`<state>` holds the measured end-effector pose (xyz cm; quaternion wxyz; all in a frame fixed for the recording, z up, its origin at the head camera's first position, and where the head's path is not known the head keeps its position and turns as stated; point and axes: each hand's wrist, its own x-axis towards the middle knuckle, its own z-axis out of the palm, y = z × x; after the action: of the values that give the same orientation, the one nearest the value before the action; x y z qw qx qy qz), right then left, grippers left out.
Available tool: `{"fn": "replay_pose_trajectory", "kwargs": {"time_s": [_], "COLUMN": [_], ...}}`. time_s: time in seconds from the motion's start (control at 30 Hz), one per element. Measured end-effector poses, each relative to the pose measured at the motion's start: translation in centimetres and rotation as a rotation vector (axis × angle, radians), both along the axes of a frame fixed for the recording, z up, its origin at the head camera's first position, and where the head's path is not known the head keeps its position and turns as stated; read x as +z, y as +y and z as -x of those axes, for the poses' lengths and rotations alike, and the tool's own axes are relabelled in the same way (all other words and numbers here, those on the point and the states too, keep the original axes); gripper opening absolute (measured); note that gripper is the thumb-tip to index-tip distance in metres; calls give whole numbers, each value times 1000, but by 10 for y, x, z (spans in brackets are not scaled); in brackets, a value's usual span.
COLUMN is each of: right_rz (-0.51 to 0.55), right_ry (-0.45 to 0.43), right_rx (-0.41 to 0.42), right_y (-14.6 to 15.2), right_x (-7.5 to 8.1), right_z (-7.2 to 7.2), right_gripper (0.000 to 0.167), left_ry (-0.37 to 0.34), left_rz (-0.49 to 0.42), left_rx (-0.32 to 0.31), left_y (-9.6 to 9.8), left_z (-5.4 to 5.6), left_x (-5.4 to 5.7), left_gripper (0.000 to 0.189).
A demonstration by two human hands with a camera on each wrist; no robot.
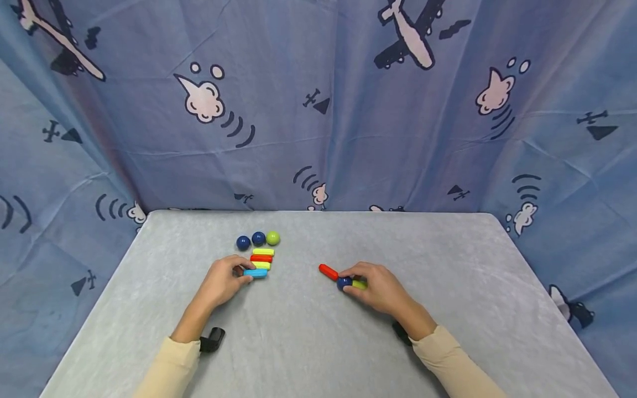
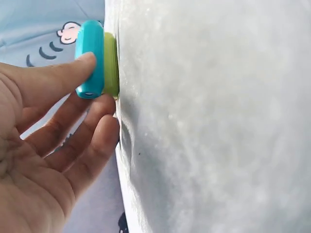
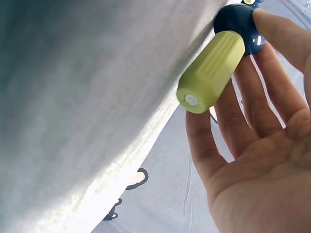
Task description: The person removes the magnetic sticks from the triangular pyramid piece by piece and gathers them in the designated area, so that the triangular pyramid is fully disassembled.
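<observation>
My left hand (image 1: 224,281) pinches a light blue rod (image 1: 256,273) between thumb and fingers, at the near end of a row of short rods. Right beside it lies a yellow-green rod (image 2: 111,65), with a red rod (image 1: 261,258) and another yellow rod (image 1: 263,252) farther back. Over to the right, my right hand (image 1: 378,287) holds a dark blue ball (image 1: 344,283) between thumb and fingers. A yellow-green rod (image 3: 211,73) meets that ball on the palm side, and a red rod (image 1: 328,271) extends from its far-left side.
Behind the rod row sit two dark blue balls (image 1: 258,238) and a lime green ball (image 1: 272,237). All of this is on a table with a pale cloth (image 1: 298,342). A blue curtain (image 1: 278,99) with airplane prints hangs along the back and sides.
</observation>
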<state>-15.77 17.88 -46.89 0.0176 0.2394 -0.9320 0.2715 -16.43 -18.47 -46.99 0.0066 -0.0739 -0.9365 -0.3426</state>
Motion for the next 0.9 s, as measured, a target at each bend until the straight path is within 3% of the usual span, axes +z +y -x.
{"fn": "replay_pose_trajectory", "kwargs": {"time_s": [0.3,0.6,0.9], "right_rz": [-23,-18,-20], "right_ry": [-3,-2,-20], "right_rx": [2,-8,-8], "right_y": [1,0,-1], "right_x": [-1,3,-1], "right_z": [-2,0,0], "right_gripper": [28,28,28], "left_ry": [-81,-57,-39], "left_rz": [-33,3,21], "left_rx": [6,16,22], "left_y": [-2,-2,-3], "left_z": [3,4,5], "left_x": [-1,4,0], "left_gripper": [18,17,16]}}
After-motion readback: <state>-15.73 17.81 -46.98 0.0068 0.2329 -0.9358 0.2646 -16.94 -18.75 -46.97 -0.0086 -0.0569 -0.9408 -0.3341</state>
